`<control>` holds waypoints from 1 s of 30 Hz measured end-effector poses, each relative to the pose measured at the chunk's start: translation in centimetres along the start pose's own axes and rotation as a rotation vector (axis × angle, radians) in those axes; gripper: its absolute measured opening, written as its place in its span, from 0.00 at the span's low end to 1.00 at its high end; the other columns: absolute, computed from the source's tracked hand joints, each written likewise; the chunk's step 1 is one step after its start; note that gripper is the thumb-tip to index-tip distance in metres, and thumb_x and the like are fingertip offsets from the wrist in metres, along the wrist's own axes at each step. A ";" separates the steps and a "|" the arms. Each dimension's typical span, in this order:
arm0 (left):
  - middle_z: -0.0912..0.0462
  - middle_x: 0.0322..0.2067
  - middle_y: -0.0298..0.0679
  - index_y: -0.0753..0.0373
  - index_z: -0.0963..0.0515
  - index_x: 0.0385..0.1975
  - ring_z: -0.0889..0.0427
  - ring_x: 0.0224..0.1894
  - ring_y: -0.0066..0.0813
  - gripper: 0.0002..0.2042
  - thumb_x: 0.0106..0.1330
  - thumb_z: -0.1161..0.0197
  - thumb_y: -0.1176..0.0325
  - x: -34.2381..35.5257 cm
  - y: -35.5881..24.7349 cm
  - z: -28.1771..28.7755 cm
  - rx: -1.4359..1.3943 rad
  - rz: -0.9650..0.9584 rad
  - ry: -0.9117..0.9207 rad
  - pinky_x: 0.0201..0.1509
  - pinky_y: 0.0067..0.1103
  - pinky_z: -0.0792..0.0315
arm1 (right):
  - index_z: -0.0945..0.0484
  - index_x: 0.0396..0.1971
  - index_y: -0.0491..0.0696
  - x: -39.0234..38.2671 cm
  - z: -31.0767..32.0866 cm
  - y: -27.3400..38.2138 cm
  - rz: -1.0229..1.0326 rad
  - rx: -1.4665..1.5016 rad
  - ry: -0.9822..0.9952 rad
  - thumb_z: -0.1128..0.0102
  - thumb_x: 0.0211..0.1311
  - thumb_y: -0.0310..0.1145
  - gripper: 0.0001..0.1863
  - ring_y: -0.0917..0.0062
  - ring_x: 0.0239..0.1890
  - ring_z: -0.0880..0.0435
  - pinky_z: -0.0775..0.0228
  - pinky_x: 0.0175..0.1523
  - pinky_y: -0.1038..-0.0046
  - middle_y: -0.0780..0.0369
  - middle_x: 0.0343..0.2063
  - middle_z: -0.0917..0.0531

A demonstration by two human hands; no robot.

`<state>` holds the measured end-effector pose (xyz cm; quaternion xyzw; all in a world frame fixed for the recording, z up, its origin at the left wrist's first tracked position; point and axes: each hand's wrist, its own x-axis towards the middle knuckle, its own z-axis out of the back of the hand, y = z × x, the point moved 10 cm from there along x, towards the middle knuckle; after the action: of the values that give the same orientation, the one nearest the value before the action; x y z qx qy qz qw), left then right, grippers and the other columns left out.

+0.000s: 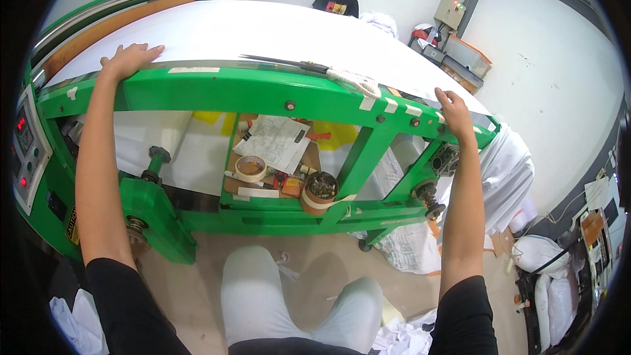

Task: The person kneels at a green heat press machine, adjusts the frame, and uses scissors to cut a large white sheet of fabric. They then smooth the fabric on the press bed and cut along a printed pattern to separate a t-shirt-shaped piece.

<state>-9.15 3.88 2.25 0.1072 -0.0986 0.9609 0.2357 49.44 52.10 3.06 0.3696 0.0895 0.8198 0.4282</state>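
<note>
A broad white sheet of fabric (289, 29) lies across the green machine (217, 92). My left hand (130, 60) rests on its left part, close to the brown roller (118, 29), with fingers and thumb apart. At the right end, my right hand (455, 112) lies over the sheet's near edge by the green frame; its visible fingers stretch forward and some are hidden. Between my hands, long dark scissors (289, 62) with handles wrapped in white cord (355, 81) lie along the near rail, touching neither hand.
Below the rail, a shelf tray (227, 187) holds papers (273, 141), a tape roll (250, 168) and a round container (320, 190). A control panel (26, 148) is at left. White cloth (509, 164) hangs at right. A person (337, 3) is beyond the machine.
</note>
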 end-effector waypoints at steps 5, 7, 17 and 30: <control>0.36 0.75 0.42 0.56 0.32 0.73 0.50 0.80 0.57 0.48 0.62 0.52 0.23 0.3 -0.1 -0.1 0.002 -0.004 0.008 0.74 0.67 0.65 | 0.18 0.56 0.43 0.1 0.3 0.1 0.072 0.027 -0.052 0.48 0.70 0.62 0.36 0.55 0.58 0.18 0.32 0.65 0.63 0.47 0.54 0.15; 0.35 0.75 0.41 0.56 0.32 0.73 0.49 0.79 0.57 0.48 0.61 0.52 0.23 0.4 0.0 0.0 -0.002 -0.003 -0.004 0.74 0.67 0.64 | 0.18 0.57 0.43 0.2 0.1 -0.1 0.058 0.027 -0.053 0.48 0.70 0.62 0.36 0.54 0.59 0.18 0.32 0.66 0.63 0.47 0.54 0.16; 0.31 0.72 0.42 0.55 0.30 0.72 0.40 0.77 0.52 0.47 0.61 0.52 0.24 0.6 0.4 0.0 -0.004 -0.019 -0.010 0.73 0.66 0.59 | 0.20 0.61 0.45 0.3 0.3 0.2 0.141 0.045 -0.126 0.48 0.69 0.63 0.37 0.54 0.62 0.20 0.34 0.69 0.62 0.50 0.59 0.17; 0.14 0.45 0.50 0.68 0.16 0.46 0.18 0.49 0.43 0.40 0.68 0.50 0.29 5.3 1.2 -0.9 -0.169 -0.305 -0.137 0.60 0.41 0.31 | 0.20 0.59 0.38 0.7 0.0 0.3 0.168 0.108 -0.066 0.45 0.71 0.58 0.36 0.57 0.63 0.20 0.35 0.69 0.65 0.47 0.57 0.17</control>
<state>-14.45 5.38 2.58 0.1657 -0.1776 0.8928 0.3795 48.95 52.43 3.60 0.4251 0.0882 0.8343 0.3398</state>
